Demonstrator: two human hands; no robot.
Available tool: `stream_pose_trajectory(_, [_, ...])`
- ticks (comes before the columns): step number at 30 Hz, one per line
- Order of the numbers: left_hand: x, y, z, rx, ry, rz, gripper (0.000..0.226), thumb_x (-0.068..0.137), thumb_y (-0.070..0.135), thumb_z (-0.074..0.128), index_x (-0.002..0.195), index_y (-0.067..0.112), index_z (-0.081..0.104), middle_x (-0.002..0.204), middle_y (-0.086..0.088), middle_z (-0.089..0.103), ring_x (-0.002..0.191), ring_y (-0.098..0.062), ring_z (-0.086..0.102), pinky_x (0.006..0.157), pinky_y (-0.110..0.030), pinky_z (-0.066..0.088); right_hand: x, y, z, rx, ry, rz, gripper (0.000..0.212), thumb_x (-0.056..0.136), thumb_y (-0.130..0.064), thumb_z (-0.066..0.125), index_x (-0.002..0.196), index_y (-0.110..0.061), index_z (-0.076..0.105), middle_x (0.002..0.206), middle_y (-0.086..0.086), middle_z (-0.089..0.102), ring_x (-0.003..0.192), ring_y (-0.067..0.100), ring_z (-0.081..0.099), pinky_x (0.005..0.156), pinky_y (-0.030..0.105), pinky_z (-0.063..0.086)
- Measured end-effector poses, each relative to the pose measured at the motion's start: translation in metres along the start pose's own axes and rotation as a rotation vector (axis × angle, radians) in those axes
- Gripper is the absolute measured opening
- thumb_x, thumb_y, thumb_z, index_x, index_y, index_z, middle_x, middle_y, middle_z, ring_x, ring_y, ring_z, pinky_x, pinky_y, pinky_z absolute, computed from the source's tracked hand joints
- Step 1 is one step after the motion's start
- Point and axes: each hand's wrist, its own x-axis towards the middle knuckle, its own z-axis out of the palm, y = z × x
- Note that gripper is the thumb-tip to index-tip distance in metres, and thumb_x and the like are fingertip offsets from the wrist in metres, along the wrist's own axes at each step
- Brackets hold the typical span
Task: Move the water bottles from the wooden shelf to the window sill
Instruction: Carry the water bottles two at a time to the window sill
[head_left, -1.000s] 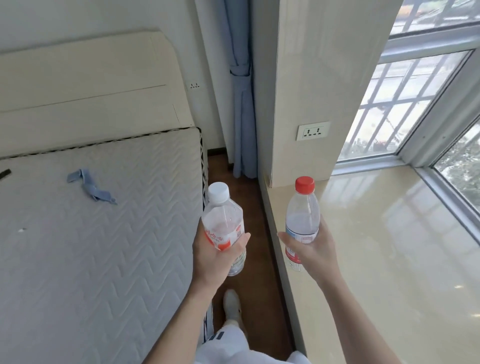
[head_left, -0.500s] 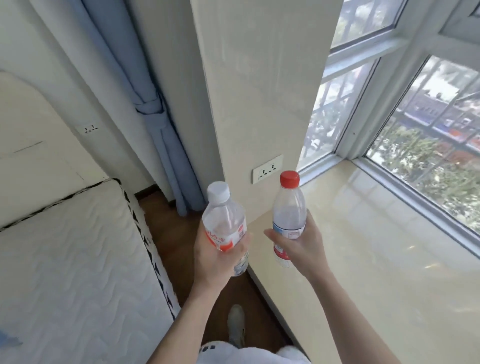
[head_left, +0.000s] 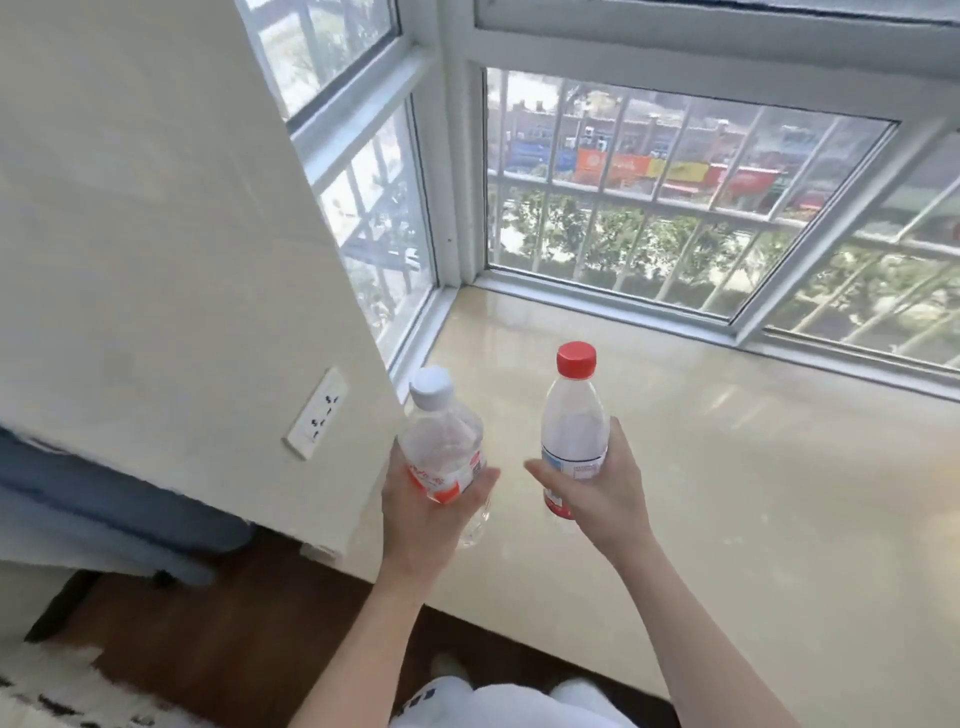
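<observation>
Water bottles (head_left: 574, 415), clear cylindrical plastic.

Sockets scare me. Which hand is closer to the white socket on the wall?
Left. The left hand, gripping the white-capped bottle, is just right of the socket; the right hand, gripping the red-capped bottle, is farther right, above the window sill.

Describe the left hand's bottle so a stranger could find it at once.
Find the beige window sill under the barred window. Above its near edge, the left hand grips a water bottle nearest the wall socket. Its cap is white and its label orange; the red-capped bottle is in the right hand.
</observation>
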Motion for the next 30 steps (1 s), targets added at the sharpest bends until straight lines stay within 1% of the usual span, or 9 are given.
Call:
stream_pose_trajectory(3, [0.008, 0.001, 0.035, 0.043, -0.056, -0.013, 0.063, 0.061, 0.025, 0.091, 0.114, 0.024, 0.057, 0.099, 0.013, 0.069, 0.094, -0.002, 0.066, 0.077, -0.012, 0.049, 0.003, 0.015, -0.035, 0.015, 0.075, 0.022, 0.048, 0.072, -0.008, 0.088, 0.1, -0.017, 0.05, 0.068, -0.012, 0.061, 0.055, 0.011, 0.054, 0.05, 0.028, 0.049])
stream_pose_trajectory(6, [0.012, 0.001, 0.066, 0.068, -0.091, -0.005, 0.055, 0.065, 0.011, 0.088, 0.11, 0.023, 0.058, 0.093, 0.018, 0.07, 0.088, 0.001, 0.066, 0.072, -0.007, 0.047, 0.011, 0.029, -0.065, 0.042, 0.142, 0.051, 0.047, 0.072, -0.005, 0.086, 0.101, -0.016, 0.05, 0.066, -0.014, 0.062, 0.053, 0.01, 0.053, 0.05, 0.025, 0.048])
stream_pose_trajectory(10, [0.022, -0.011, 0.094, 0.107, -0.11, -0.052, 0.051, 0.067, 0.011, 0.088, 0.109, 0.019, 0.059, 0.095, 0.007, 0.07, 0.084, 0.002, 0.066, 0.07, -0.006, 0.047, 0.019, 0.05, -0.091, 0.103, 0.193, 0.076, 0.047, 0.07, -0.01, 0.087, 0.103, -0.019, 0.055, 0.069, -0.005, 0.061, 0.055, 0.016, 0.055, 0.051, 0.029, 0.048])
stream_pose_trajectory(13, [0.035, -0.025, 0.112, 0.123, -0.136, -0.098, 0.05, 0.068, 0.009, 0.087, 0.11, 0.016, 0.06, 0.094, 0.007, 0.069, 0.081, 0.005, 0.065, 0.067, -0.004, 0.046, 0.026, 0.07, -0.1, 0.141, 0.245, 0.101, 0.045, 0.065, -0.02, 0.084, 0.097, -0.015, 0.053, 0.069, 0.005, 0.056, 0.052, 0.023, 0.049, 0.049, 0.033, 0.043])
stream_pose_trajectory(17, [0.058, -0.053, 0.125, 0.106, -0.157, -0.153, 0.053, 0.066, 0.015, 0.09, 0.109, 0.022, 0.06, 0.096, 0.011, 0.069, 0.085, 0.002, 0.066, 0.07, -0.007, 0.048, 0.043, 0.106, -0.098, 0.156, 0.282, 0.169, 0.054, 0.061, -0.027, 0.087, 0.102, -0.013, 0.053, 0.08, 0.018, 0.054, 0.055, 0.025, 0.049, 0.051, 0.031, 0.043])
stream_pose_trajectory(20, [0.077, -0.083, 0.133, 0.106, -0.169, -0.198, 0.05, 0.067, 0.01, 0.088, 0.1, 0.03, 0.056, 0.084, 0.02, 0.068, 0.076, 0.009, 0.064, 0.066, -0.006, 0.047, 0.061, 0.133, -0.088, 0.138, 0.292, 0.211, 0.052, 0.063, -0.021, 0.087, 0.103, -0.016, 0.055, 0.074, 0.01, 0.056, 0.052, 0.025, 0.047, 0.051, 0.032, 0.041])
stream_pose_trajectory(22, [0.093, -0.109, 0.137, 0.103, -0.156, -0.229, 0.05, 0.068, 0.01, 0.088, 0.094, 0.035, 0.054, 0.085, 0.018, 0.068, 0.076, 0.008, 0.063, 0.065, -0.006, 0.047, 0.076, 0.154, -0.079, 0.089, 0.309, 0.22, 0.05, 0.064, -0.017, 0.089, 0.102, -0.022, 0.057, 0.071, 0.0, 0.061, 0.054, 0.023, 0.051, 0.052, 0.031, 0.043])
stream_pose_trajectory(26, [0.125, -0.168, 0.15, 0.116, -0.166, -0.269, 0.05, 0.069, 0.011, 0.087, 0.091, 0.037, 0.051, 0.079, 0.03, 0.065, 0.072, 0.015, 0.059, 0.062, -0.002, 0.043, 0.108, 0.205, -0.059, 0.031, 0.343, 0.255, 0.058, 0.053, -0.038, 0.089, 0.101, -0.034, 0.057, 0.086, 0.0, 0.067, 0.069, 0.023, 0.059, 0.063, 0.034, 0.05])
stream_pose_trajectory(30, [0.161, -0.223, 0.166, 0.104, -0.205, -0.248, 0.05, 0.064, 0.014, 0.09, 0.099, 0.029, 0.057, 0.092, 0.015, 0.065, 0.078, 0.01, 0.062, 0.067, -0.009, 0.048, 0.15, 0.259, -0.043, 0.031, 0.332, 0.246, 0.053, 0.059, -0.036, 0.089, 0.098, -0.024, 0.055, 0.084, 0.002, 0.064, 0.071, 0.023, 0.059, 0.068, 0.036, 0.049])
